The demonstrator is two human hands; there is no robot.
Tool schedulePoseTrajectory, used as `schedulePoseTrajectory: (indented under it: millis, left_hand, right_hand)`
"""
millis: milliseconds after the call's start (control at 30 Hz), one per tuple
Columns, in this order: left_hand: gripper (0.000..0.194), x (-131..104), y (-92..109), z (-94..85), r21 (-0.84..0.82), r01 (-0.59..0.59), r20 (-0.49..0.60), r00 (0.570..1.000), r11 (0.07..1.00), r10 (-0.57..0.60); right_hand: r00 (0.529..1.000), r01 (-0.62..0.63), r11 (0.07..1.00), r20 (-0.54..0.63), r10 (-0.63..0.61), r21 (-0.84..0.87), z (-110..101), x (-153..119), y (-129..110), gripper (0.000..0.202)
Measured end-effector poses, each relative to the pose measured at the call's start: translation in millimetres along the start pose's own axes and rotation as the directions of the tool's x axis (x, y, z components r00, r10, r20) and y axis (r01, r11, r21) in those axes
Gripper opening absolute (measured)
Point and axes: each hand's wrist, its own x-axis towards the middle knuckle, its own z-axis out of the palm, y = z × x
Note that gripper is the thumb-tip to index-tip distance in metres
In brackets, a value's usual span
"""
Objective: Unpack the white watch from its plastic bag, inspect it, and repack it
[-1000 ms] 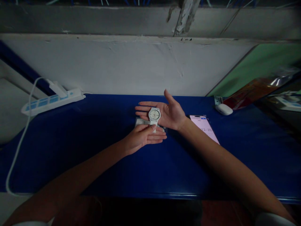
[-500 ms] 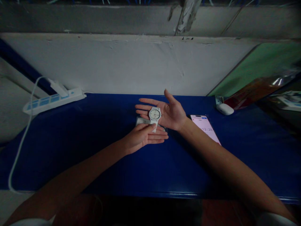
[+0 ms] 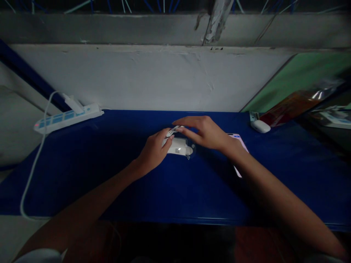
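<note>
Both my hands are on a white watch point(image 3: 172, 132) above the middle of the blue table. Its dial cannot be made out. My left hand point(image 3: 155, 148) is closed on the watch's left part, thumb at its near side. My right hand point(image 3: 204, 132) reaches over from the right, with thumb and fingertips closed on the watch's other end. Just below the watch, a clear pouch with a white item inside point(image 3: 179, 147) lies on the table.
A phone point(image 3: 238, 138) lies on the table point(image 3: 175, 193), partly under my right forearm. A white rounded case point(image 3: 260, 126) sits at the back right, near a plastic package point(image 3: 293, 102). A power strip point(image 3: 68, 117) with a white cable point(image 3: 35, 157) is at the left.
My hands have turned from palms up to palms down, fingers curled around the watch. The watch has tilted, hiding its dial, and more of the pouch shows.
</note>
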Motion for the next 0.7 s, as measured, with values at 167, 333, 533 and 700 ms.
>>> schedulePoseTrajectory:
  millis: [167,333,533,700]
  left_hand:
    - [0.038,-1.1,-12.3,2.4,-0.030,-0.050,0.136,0.989,0.998,0.054]
    - [0.064,-1.6,-22.6,5.5,-0.002,-0.116,0.350,0.930,0.993,0.110]
    - [0.047,-1.2,-31.3,5.5,0.000,-0.091,0.391,0.917,0.996,0.083]
    - [0.046,-1.1,-32.1,5.8,0.059,-0.098,0.343,0.937,0.993,0.072]
  right_hand:
    - [0.991,-0.105,0.994,0.088,0.103,0.019,-2.7,-34.8,3.5,0.035]
    - [0.976,-0.214,0.977,-0.029,0.214,0.001,-2.3,-67.8,16.0,0.036]
    - [0.978,-0.210,0.973,-0.022,0.209,-0.091,-9.6,-83.4,31.5,0.035]
    - [0.961,-0.257,0.941,0.042,0.272,-0.220,-13.5,-85.9,35.0,0.035]
